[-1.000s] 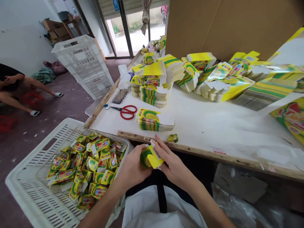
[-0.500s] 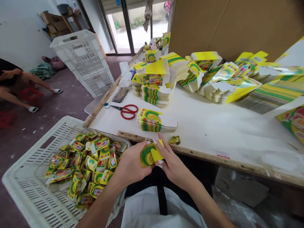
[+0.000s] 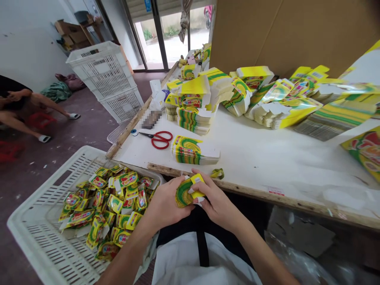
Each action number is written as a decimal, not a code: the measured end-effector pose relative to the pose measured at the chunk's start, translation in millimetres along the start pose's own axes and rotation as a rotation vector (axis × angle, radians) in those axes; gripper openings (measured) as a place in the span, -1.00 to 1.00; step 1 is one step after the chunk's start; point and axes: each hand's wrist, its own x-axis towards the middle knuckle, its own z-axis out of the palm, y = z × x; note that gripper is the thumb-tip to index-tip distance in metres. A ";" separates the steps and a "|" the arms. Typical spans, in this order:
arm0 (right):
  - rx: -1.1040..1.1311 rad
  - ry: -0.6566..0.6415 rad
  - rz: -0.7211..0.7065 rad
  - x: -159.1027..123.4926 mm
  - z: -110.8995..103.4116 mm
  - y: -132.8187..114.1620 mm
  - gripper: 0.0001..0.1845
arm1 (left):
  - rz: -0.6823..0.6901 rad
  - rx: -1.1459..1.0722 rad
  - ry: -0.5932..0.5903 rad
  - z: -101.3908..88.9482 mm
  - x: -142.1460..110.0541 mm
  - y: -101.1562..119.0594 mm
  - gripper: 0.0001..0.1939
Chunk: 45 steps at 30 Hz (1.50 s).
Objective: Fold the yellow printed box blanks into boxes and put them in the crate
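Both hands hold one small yellow-and-green printed carton (image 3: 184, 194) in front of my body, just below the table edge. My left hand (image 3: 168, 202) wraps around its left side. On its right end, the fingers of my right hand (image 3: 212, 196) press a yellow flap with a small white label. Beyond them on the table lies a stack of flattened cartons (image 3: 190, 150) with the same print. A twisted yellow-green strip (image 3: 217, 173) rests at the table edge near my right fingers.
Left of me stands a white plastic basket (image 3: 32, 233) with many folded cartons (image 3: 113, 206). Red-handled scissors (image 3: 160, 139) lie on the white table (image 3: 246, 158), with piled flat cartons (image 3: 196, 118) behind. Stacked white crates (image 3: 101, 71) and a seated person (image 3: 20, 103) are at the far left.
The yellow flap on the carton has turned, and its white label now shows. My right fingers have shifted onto the flap. The left hand keeps its grip.
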 end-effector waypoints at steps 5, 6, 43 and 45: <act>0.015 -0.094 -0.040 -3.1 -2.2 3.2 -0.80 | 0.018 0.009 -0.024 -1.4 -2.2 -6.6 -0.42; 0.015 -0.117 -0.053 -3.2 -4.8 4.6 -0.79 | 0.021 0.016 -0.033 -1.8 -1.9 -7.8 -0.41; 0.231 0.092 0.073 -8.2 12.8 15.2 -0.22 | -0.476 -1.129 0.400 21.1 -1.5 -10.5 -0.50; 0.225 0.169 0.118 -7.0 17.3 16.6 -0.27 | -0.466 -1.131 0.405 22.6 -1.4 -11.0 -0.52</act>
